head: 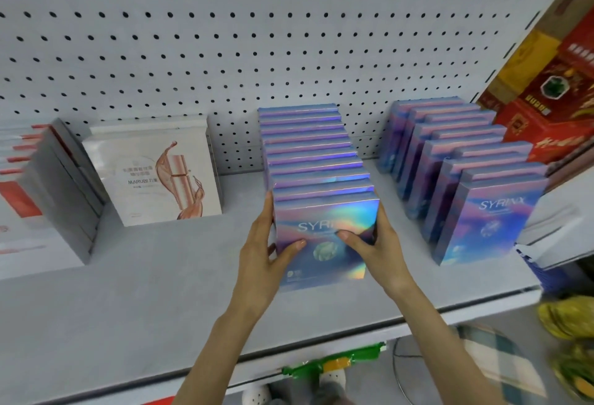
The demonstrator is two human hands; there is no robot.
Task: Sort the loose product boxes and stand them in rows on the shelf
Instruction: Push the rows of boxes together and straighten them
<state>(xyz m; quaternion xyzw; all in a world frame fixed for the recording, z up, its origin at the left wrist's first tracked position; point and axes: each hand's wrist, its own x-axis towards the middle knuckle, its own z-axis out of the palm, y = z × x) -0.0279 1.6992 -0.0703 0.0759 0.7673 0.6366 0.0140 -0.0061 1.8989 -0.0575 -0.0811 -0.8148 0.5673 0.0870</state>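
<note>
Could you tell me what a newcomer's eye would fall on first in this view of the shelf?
A long row of holographic boxes runs down mid-shelf, and the left hand and right hand hold its front box by the sides. A second row stands to the right, with red cartons beyond it.

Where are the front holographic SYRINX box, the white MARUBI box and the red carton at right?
front holographic SYRINX box (pixel 324 256), head view, middle of front face
white MARUBI box (pixel 144 179), head view, printed front face
red carton (pixel 546 105), head view, upper face

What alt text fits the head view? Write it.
The left grip and right grip clasp the sides of the front holographic box in the middle row on a grey shelf. A matching row stands right, white boxes left.
</note>
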